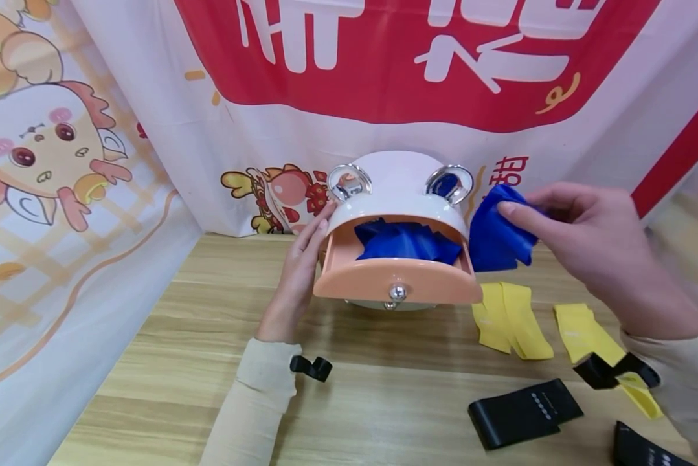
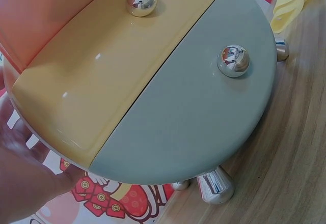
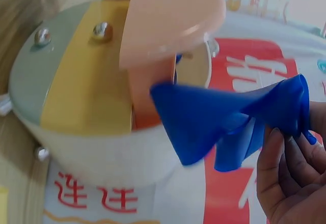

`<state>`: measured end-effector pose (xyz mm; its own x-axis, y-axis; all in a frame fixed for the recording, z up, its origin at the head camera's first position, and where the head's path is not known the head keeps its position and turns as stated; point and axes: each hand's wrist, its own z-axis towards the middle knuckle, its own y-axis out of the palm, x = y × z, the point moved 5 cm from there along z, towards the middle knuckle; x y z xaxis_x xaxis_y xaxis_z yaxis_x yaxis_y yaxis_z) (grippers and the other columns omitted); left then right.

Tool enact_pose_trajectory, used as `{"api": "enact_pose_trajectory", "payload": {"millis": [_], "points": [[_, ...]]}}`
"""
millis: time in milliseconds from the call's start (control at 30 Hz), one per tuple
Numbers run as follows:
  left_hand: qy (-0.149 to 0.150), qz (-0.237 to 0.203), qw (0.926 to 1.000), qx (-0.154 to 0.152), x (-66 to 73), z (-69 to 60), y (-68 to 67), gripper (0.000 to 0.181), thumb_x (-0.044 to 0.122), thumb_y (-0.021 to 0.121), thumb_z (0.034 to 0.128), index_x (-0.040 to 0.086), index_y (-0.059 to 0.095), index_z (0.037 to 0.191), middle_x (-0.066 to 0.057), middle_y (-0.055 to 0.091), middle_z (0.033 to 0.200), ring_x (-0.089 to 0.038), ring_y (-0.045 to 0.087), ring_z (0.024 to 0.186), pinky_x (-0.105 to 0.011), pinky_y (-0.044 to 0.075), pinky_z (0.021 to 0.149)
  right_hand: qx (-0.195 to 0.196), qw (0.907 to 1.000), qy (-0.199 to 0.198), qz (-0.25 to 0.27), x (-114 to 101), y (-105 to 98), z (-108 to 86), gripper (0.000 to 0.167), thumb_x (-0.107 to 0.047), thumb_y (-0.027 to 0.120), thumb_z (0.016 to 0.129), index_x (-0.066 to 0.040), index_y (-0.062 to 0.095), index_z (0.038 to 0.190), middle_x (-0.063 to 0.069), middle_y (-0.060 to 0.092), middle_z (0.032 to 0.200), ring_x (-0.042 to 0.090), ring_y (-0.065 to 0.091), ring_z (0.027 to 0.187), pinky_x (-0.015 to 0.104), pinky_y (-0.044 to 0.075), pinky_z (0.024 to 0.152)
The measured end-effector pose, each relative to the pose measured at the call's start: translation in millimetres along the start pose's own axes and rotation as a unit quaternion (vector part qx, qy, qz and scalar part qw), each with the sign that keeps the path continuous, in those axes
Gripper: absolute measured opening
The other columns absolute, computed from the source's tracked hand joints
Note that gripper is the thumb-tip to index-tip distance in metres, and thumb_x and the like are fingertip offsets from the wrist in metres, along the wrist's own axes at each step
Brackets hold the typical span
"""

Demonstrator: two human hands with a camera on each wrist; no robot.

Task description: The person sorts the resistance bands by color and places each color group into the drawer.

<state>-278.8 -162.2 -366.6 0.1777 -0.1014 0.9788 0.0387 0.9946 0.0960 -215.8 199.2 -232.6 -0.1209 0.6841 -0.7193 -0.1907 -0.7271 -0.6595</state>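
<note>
A round white storage box (image 1: 398, 171) with silver rings stands against the back cloth. Its peach top drawer (image 1: 355, 279) is pulled out, and a crumpled blue elastic band (image 1: 407, 243) lies inside. The yellow middle drawer (image 2: 91, 86) and grey-green bottom drawer (image 2: 188, 107) are closed. My left hand (image 1: 298, 275) rests against the box's left side, fingers extended along it. To the right of the drawer, my right hand (image 1: 596, 243) pinches another blue elastic band (image 3: 204, 119) between thumb and fingers. That band hangs folded, off the table.
Yellow bands (image 1: 515, 320) lie on the wooden table (image 1: 209, 388) right of the box, with another yellow band (image 1: 585, 330) partly under my right wrist. Nearer the front are a black band (image 1: 524, 414) and a second black band (image 1: 646, 448) at the frame's edge.
</note>
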Motion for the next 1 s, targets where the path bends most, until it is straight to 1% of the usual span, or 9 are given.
{"api": "enact_pose_trajectory", "payload": {"millis": [100,167,267,367,533,600,700,867,1000], "points": [[0.000,0.000,1.0000,0.002,0.5,-0.5,-0.8,0.046,0.051,0.052,0.1120,0.040,0.056,0.156,0.023,0.053,0.162,-0.005,0.039,0.157,-0.044,0.029,0.135,-0.024,0.9992,-0.029,0.009,-15.8,11.3,1.5,0.051,-0.056,0.073,0.098,-0.018,0.076,0.132,0.011,0.074,0.130,0.024,0.067,0.106,0.011,0.057,0.071],[-0.001,0.000,1.0000,0.004,0.4,-0.8,-1.3,0.045,0.050,0.052,0.1120,0.040,0.057,0.156,0.023,0.053,0.161,-0.004,0.039,0.157,-0.043,0.029,0.135,-0.042,0.9978,-0.050,0.012,-25.8,20.2,2.4,0.046,-0.053,0.075,0.098,-0.019,0.077,0.128,0.011,0.076,0.126,0.025,0.069,0.103,0.014,0.058,0.071],[0.000,-0.003,1.0000,0.005,0.1,-0.9,-1.4,0.044,0.048,0.052,0.1126,0.040,0.057,0.156,0.022,0.054,0.161,-0.004,0.039,0.157,-0.043,0.028,0.135,-0.070,0.9951,-0.069,0.006,-38.6,35.2,4.0,0.039,-0.050,0.076,0.098,-0.019,0.079,0.123,0.009,0.077,0.117,0.026,0.070,0.098,0.019,0.060,0.071],[0.002,-0.005,1.0000,0.004,-0.6,-0.9,-0.5,0.044,0.047,0.052,0.1128,0.039,0.058,0.155,0.022,0.054,0.161,-0.004,0.039,0.157,-0.043,0.028,0.135,-0.105,0.9913,-0.079,0.001,-49.2,49.9,7.0,0.037,-0.048,0.077,0.098,-0.019,0.079,0.122,0.010,0.076,0.116,0.027,0.069,0.101,0.025,0.063,0.074],[-0.002,-0.007,1.0000,0.001,-2.6,-0.8,1.6,0.043,0.048,0.052,0.1127,0.041,0.058,0.155,0.023,0.054,0.161,-0.003,0.039,0.157,-0.045,0.027,0.136,-0.158,0.9843,-0.078,0.002,-61.3,68.8,12.8,0.035,-0.048,0.079,0.097,-0.021,0.081,0.121,0.010,0.075,0.118,0.029,0.066,0.106,0.030,0.065,0.076],[-0.003,-0.004,1.0000,0.001,-2.6,-0.7,2.3,0.043,0.049,0.052,0.1125,0.042,0.058,0.154,0.024,0.054,0.161,-0.003,0.039,0.157,-0.046,0.028,0.135,-0.169,0.9823,-0.081,-0.003,-65.8,74.3,14.7,0.033,-0.046,0.081,0.096,-0.022,0.083,0.119,0.009,0.076,0.116,0.029,0.064,0.106,0.030,0.063,0.075],[0.001,0.001,1.0000,0.000,-1.5,-0.2,2.9,0.043,0.049,0.052,0.1126,0.041,0.058,0.154,0.024,0.054,0.161,-0.003,0.039,0.157,-0.046,0.028,0.135,-0.171,0.9806,-0.095,-0.017,-73.7,79.6,17.5,0.031,-0.044,0.083,0.095,-0.021,0.085,0.116,0.009,0.078,0.113,0.028,0.063,0.106,0.030,0.062,0.072],[0.006,0.007,1.0000,0.002,0.9,1.1,2.6,0.043,0.050,0.052,0.1124,0.041,0.059,0.154,0.025,0.053,0.161,-0.002,0.039,0.157,-0.044,0.026,0.136,-0.177,0.9768,-0.112,-0.046,-86.1,87.2,20.2,0.031,-0.043,0.084,0.094,-0.019,0.085,0.115,0.007,0.082,0.107,0.027,0.067,0.100,0.032,0.063,0.073],[0.000,0.007,1.0000,0.005,1.2,0.4,1.9,0.043,0.051,0.052,0.1120,0.042,0.059,0.153,0.027,0.053,0.160,-0.001,0.038,0.157,-0.045,0.025,0.136,-0.212,0.9669,-0.122,-0.073,-91.2,98.5,19.5,0.033,-0.044,0.084,0.094,-0.019,0.085,0.116,0.004,0.083,0.105,0.025,0.068,0.097,0.032,0.060,0.074]]}}
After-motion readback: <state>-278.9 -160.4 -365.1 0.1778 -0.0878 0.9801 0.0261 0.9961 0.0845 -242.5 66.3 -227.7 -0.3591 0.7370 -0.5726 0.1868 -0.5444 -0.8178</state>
